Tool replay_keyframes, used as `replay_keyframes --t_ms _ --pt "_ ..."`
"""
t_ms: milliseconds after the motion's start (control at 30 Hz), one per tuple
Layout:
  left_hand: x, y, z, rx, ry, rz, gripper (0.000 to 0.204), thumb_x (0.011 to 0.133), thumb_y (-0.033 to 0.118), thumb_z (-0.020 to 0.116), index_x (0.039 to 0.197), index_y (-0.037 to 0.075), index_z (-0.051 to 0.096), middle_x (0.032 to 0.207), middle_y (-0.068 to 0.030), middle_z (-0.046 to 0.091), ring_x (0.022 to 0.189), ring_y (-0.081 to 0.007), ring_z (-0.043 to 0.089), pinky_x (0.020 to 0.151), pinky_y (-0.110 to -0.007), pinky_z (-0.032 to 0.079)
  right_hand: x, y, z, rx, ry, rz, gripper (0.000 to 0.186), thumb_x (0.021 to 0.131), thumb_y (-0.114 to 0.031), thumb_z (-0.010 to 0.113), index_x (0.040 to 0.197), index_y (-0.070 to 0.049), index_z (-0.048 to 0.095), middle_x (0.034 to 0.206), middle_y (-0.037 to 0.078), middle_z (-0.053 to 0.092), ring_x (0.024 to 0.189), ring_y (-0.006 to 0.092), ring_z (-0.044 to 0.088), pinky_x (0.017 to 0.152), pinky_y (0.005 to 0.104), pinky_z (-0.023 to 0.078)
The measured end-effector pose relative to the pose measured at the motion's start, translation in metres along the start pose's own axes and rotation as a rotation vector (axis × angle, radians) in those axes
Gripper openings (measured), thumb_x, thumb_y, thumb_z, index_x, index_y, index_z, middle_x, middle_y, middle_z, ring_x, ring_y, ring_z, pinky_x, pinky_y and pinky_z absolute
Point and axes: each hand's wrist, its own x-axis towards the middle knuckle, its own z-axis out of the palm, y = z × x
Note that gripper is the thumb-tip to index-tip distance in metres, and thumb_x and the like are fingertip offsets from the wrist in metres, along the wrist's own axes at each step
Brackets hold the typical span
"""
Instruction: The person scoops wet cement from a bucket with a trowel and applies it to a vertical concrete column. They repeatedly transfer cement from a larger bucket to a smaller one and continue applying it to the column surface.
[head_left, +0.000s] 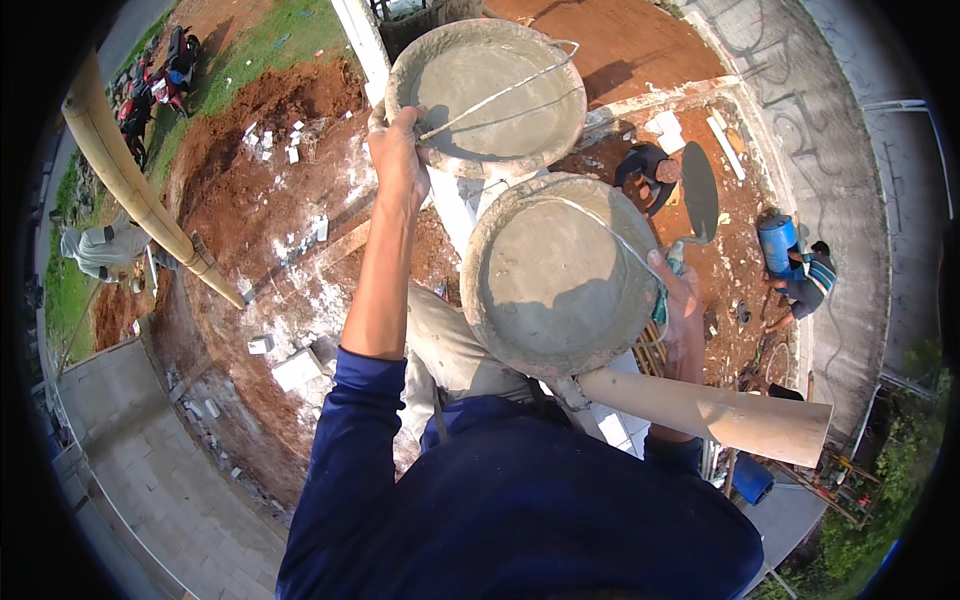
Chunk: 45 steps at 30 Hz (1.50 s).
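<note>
Two round, mortar-crusted buckets of wet grey mortar are in front of me, one beyond the other, each with a thin handle across its top. My left hand (397,152) grips the near-left rim of the farther bucket (490,95), thumb over the edge. The nearer bucket (560,270) stands close to my body, with shadow across its mortar. Right of it, my right hand (683,305) is closed round the teal handle of a trowel (701,192). The dark oval blade points away from me. Part of that hand's grip is hidden.
A thick bamboo length (720,412) lies right of my lap; a bamboo pole (145,195) rises at left. Far below, reddish soil holds broken white blocks (298,370). People work at right near a blue drum (777,243), below the trowel, and at far left. Motorbikes (165,85) stand beyond.
</note>
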Motion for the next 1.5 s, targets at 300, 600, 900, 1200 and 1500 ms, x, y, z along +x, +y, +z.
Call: replay_keyframes --t_ms 300,600,900,1200,1500 --pt "-0.151 -0.007 -0.024 0.182 -0.139 -0.378 0.088 0.104 0.055 0.053 0.163 -0.004 0.026 0.169 -0.0210 0.030 0.158 -0.0295 0.025 0.129 -0.047 0.018 0.001 -0.026 0.010 -0.131 -0.033 -0.091 0.023 0.098 -0.021 0.076 0.101 0.001 0.075 0.087 0.003 0.072 0.072 0.0113 0.066 0.064 0.0264 0.051" --pt "-0.205 -0.018 -0.018 0.195 -0.144 -0.256 0.053 0.109 0.027 0.055 0.146 -0.010 0.051 0.139 -0.0163 0.059 0.130 -0.0214 0.052 0.114 -0.034 0.037 0.041 -0.052 0.010 -0.457 -0.186 -0.303 0.032 0.097 -0.032 0.078 0.104 -0.002 0.076 0.081 -0.001 0.068 0.072 0.0080 0.060 0.060 0.0288 0.044" --pt "-0.159 -0.004 -0.035 0.060 0.014 -0.249 0.086 0.108 0.047 0.052 0.164 -0.007 0.015 0.164 -0.0175 0.037 0.154 -0.0284 0.032 0.126 -0.047 0.023 0.027 -0.115 -0.064 -0.568 0.021 -0.244 0.024 0.102 -0.030 0.073 0.108 -0.007 0.071 0.084 -0.001 0.066 0.067 0.0075 0.059 0.059 0.0246 0.049" --pt "-0.070 -0.018 0.048 0.074 0.166 0.043 0.107 0.086 0.010 0.079 0.163 -0.009 0.007 0.161 -0.0319 0.030 0.149 -0.0355 0.034 0.125 -0.042 0.025 -0.003 -0.321 0.046 -1.535 0.065 -0.627 0.050 0.099 -0.035 0.071 0.130 0.003 0.065 0.102 0.018 0.071 0.083 0.0211 0.067 0.079 0.0383 0.052" --pt "-0.060 -0.015 0.004 0.269 -0.019 0.155 0.083 0.081 -0.014 0.061 0.158 -0.002 0.032 0.131 -0.0206 0.062 0.101 -0.0243 0.068 0.089 -0.035 0.058 0.066 -0.252 0.192 -1.996 -0.393 -0.787 0.037 0.099 -0.033 0.064 0.112 0.002 0.066 0.103 0.025 0.067 0.109 0.0410 0.063 0.097 0.0502 0.050"
